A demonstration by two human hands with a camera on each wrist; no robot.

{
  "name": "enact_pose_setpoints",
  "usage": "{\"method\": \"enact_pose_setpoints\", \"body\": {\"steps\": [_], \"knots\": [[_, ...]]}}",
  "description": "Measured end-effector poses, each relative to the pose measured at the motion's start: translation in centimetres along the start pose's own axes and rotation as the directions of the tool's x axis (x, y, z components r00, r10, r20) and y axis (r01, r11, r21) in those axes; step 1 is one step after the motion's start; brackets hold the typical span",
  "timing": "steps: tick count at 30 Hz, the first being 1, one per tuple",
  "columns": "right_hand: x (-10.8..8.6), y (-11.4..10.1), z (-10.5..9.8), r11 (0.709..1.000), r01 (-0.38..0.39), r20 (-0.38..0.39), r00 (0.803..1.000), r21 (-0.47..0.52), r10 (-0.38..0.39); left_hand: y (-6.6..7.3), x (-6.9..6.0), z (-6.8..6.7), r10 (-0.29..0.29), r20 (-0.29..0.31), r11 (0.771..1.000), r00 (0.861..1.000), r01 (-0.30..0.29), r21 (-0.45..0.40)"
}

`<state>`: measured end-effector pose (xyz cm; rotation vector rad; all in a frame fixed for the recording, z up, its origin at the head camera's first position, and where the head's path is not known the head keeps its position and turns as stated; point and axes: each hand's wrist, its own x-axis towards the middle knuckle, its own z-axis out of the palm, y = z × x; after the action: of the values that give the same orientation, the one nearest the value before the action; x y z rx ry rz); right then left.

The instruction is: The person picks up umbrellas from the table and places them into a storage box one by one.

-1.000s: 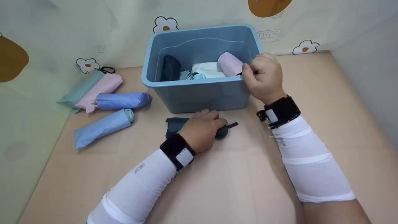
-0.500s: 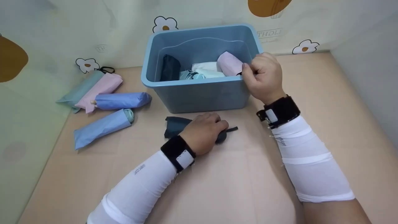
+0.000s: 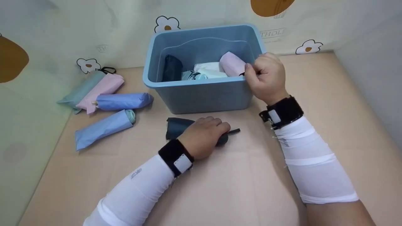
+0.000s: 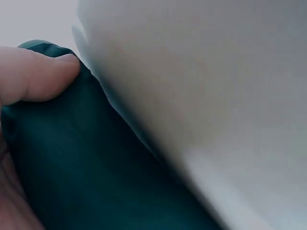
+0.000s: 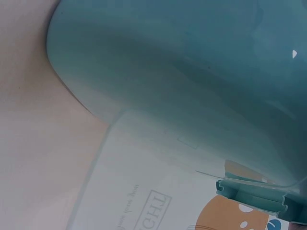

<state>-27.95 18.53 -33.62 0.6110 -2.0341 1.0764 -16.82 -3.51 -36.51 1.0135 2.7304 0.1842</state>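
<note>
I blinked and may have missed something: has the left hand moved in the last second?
Yes, slightly: in the head view, the left hand has shifted back, away from the unmoved blue bin, opening a visible gap.

Kind of room unclear, flower-print sheeting (image 3: 128, 34) behind a beige surface (image 3: 238, 185)

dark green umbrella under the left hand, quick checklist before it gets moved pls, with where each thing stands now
1. Left hand has hold of the dark green umbrella: ok, it grips it from above.
2. Strap tucked in: not ok, it sticks out from the umbrella's right end.
3. Right hand on the blue bin: ok, it grips the rim at the right.
4. Bin upright on the table: ok.
5. Whole inside of the bin visible: not ok, the front wall hides part.
6. Umbrella clear of the table: cannot tell, the hand covers much of it.
</note>
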Motion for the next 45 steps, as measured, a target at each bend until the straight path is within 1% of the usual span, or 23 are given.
{"method": "enact_pose_setpoints", "body": {"steps": [6, 10, 16, 19, 22, 24, 26, 29, 31, 32, 34, 37, 40, 41, 42, 43, 45], "knots": [[0.0, 0.0, -0.2, 1.000, -0.008, 0.018, 1.000, 0.003, 0.008, -0.2, -0.4, -0.1, 0.023, -0.037, 1.000, 0.999, -0.023, -0.008], [0.0, -0.1, -0.1, 1.000, -0.021, 0.017, 1.000, 0.011, 0.021, -0.1, -0.6, -0.4, 0.036, -0.063, 0.999, 0.997, -0.037, -0.013], [0.0, -0.1, -0.1, 1.000, -0.018, 0.009, 1.000, 0.014, 0.018, 0.3, -1.1, -1.2, 0.045, -0.066, 0.998, 0.997, -0.048, -0.046], [0.0, -0.1, -0.1, 1.000, -0.015, 0.006, 1.000, 0.018, 0.015, 0.5, -1.3, -1.6, 0.068, -0.091, 0.997, 0.994, -0.072, -0.037], [0.0, 0.0, -0.1, 1.000, -0.014, 0.005, 1.000, 0.019, 0.014, 0.5, -1.6, -2.0, 0.096, -0.145, 0.995, 0.985, -0.100, -0.017], [0.0, 0.0, -0.1, 1.000, -0.014, 0.004, 1.000, 0.019, 0.014, 0.6, -1.7, -2.4, 0.115, -0.190, 0.993, 0.975, -0.120, -0.012], [0.0, 0.0, -0.1, 1.000, -0.014, 0.005, 1.000, 0.019, 0.014, 0.7, -1.9, -2.8, 0.136, -0.236, 0.990, 0.962, -0.143, -0.013], [0.0, 0.0, -0.1, 1.000, -0.010, 0.004, 1.000, 0.017, 0.010, 1.1, -2.3, -3.7, 0.170, -0.299, 0.984, 0.939, -0.176, 0.005], [0.0, 0.0, -0.1, 1.000, -0.008, 0.005, 1.000, 0.014, 0.008, 1.5, -2.6, -4.3, 0.198, -0.344, 0.979, 0.918, -0.200, 0.030], [0.0, 0.0, -0.1, 1.000, -0.007, 0.005, 1.000, 0.013, 0.007, 1.7, -2.8, -4.7, 0.215, -0.370, 0.976, 0.904, -0.214, 0.045], [0.0, 0.0, -0.1, 1.000, -0.002, 0.002, 1.000, 0.013, 0.002, 2.2, -3.2, -5.4, 0.253, -0.426, 0.967, 0.869, -0.244, 0.076], [0.0, 0.0, -0.1, 1.000, 0.008, -0.005, 1.000, 0.015, -0.008, 3.0, -4.0, -6.8, 0.310, -0.507, 0.949, 0.804, -0.290, 0.121], [0.1, 0.0, -0.1, 1.000, 0.013, -0.009, 1.000, 0.018, -0.013, 3.9, -4.8, -8.2, 0.359, -0.574, 0.931, 0.736, -0.327, 0.164], [0.1, 0.0, -0.1, 1.000, 0.012, -0.009, 1.000, 0.018, -0.012, 4.2, -5.1, -8.6, 0.375, -0.598, 0.924, 0.709, -0.334, 0.184], [0.1, -0.1, -0.1, 1.000, 0.011, -0.008, 1.000, 0.018, -0.010, 4.4, -5.2, -9.0, 0.391, -0.622, 0.918, 0.678, -0.340, 0.206], [0.1, -0.1, -0.1, 1.000, 0.009, -0.007, 1.000, 0.019, -0.009, 4.5, -5.4, -9.4, 0.406, -0.648, 0.910, 0.645, -0.347, 0.225], [0.1, -0.1, -0.1, 1.000, 0.009, -0.006, 1.000, 0.018, -0.009, 4.7, -5.6, -10.1, 0.433, -0.695, 0.897, 0.574, -0.351, 0.269]]}}
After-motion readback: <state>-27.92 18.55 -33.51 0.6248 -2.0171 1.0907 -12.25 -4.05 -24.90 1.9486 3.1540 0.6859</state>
